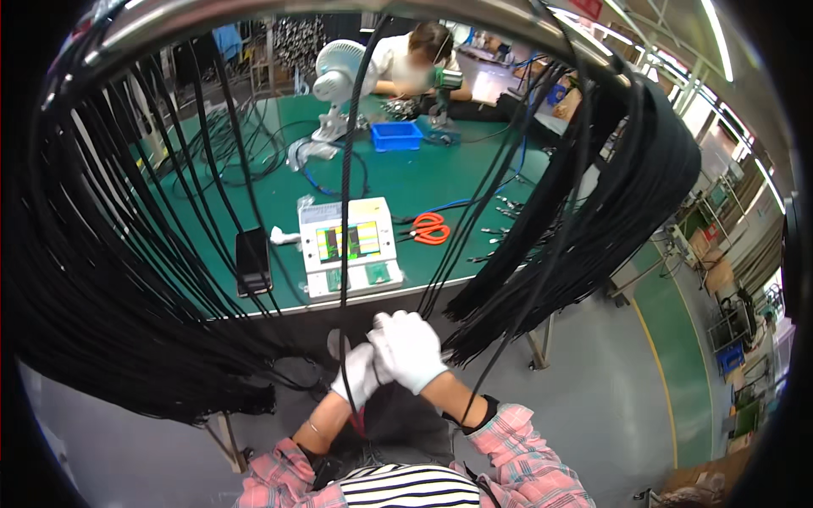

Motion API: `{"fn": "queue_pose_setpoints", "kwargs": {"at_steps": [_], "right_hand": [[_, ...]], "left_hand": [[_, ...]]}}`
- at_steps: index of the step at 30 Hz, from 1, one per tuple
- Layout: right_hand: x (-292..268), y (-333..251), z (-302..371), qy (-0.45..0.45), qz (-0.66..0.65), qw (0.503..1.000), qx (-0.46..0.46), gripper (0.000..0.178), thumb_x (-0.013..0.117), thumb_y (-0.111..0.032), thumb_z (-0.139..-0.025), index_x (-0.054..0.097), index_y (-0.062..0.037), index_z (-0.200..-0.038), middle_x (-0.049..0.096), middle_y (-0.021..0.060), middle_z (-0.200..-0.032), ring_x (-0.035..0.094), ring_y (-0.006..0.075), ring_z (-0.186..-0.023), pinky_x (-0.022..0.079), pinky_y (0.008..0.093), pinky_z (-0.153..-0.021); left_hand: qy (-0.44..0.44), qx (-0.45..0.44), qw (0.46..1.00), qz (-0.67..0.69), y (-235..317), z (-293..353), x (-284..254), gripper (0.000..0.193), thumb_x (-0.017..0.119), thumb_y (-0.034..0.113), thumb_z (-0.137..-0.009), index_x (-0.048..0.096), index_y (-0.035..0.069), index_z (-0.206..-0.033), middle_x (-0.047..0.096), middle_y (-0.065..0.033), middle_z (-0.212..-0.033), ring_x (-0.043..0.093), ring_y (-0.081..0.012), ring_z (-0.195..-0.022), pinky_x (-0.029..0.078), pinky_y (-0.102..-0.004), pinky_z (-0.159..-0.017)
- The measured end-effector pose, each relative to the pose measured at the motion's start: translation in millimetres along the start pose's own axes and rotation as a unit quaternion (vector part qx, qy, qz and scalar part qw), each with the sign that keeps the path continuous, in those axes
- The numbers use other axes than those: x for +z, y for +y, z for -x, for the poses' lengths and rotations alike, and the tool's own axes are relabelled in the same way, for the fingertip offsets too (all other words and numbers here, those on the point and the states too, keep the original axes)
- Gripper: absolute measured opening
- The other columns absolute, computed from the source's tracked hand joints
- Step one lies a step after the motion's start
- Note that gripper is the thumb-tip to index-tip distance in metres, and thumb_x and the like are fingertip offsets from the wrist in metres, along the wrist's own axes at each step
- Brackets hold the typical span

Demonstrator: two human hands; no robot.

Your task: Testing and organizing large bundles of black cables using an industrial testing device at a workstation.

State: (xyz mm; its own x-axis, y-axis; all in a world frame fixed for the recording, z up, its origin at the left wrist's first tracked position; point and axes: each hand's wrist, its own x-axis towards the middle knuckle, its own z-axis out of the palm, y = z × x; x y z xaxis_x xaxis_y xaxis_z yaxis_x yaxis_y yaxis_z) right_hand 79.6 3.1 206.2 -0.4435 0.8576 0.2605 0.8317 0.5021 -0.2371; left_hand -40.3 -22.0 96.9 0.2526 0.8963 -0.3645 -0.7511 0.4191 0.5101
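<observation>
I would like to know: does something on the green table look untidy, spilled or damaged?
I see nothing spilled or damaged. One untidy place: left of the white fan, a tangle of dark cables lies loose on the green table. It looks messy beside the hanging black cables, which are gathered in bundles.

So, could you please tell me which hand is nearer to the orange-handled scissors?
The right hand: it is below and slightly left of the orange-handled scissors in the picture. The left hand is lower and farther left.
</observation>
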Motion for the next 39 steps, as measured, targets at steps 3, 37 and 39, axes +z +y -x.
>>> {"fn": "queue_pose_setpoints", "kwargs": {"at_steps": [3,37,39], "right_hand": [[-15,-2,5,-0.048,0.051,0.995,-0.076,0.034,0.054,-0.04,-0.089,0.061,-0.007,-0.094,0.06,0.0129,-0.09,0.059,0.0268,-0.085,0.049,0.0398,-0.071],[-31,48,-65,0.066,-0.503,0.86,0.054,0.028,0.066,-0.008,-0.086,0.059,0.0012,-0.112,0.064,0.003,-0.089,0.059,0.0102,-0.079,0.048,0.0251,-0.073],[2,51,-44,-0.05,-0.594,0.791,0.137,0.016,0.06,-0.012,-0.091,0.066,0.0003,-0.1,0.062,-0.0004,-0.072,0.053,0.0044,-0.063,0.042,0.0198,-0.058]], "left_hand": [[0.028,-0.134,0.985,0.107,-2,20,54,0.022,0.04,0.028,-0.1,0.056,0.014,-0.106,0.065,-0.0022,-0.091,0.064,-0.0173,-0.082,0.053,-0.033,-0.075],[-0.085,-0.164,0.978,-0.099,33,30,-6,0.046,0.034,0.035,-0.104,0.053,-0.004,-0.121,0.044,0.0037,-0.06,0.024,-0.0035,-0.042,0.025,-0.0218,-0.038],[-0.075,-0.18,0.977,-0.083,29,19,-7,0.048,0.042,0.039,-0.101,0.048,-0.003,-0.123,0.064,-0.0161,-0.085,0.031,-0.007,-0.039,0.03,-0.0231,-0.037]]}}
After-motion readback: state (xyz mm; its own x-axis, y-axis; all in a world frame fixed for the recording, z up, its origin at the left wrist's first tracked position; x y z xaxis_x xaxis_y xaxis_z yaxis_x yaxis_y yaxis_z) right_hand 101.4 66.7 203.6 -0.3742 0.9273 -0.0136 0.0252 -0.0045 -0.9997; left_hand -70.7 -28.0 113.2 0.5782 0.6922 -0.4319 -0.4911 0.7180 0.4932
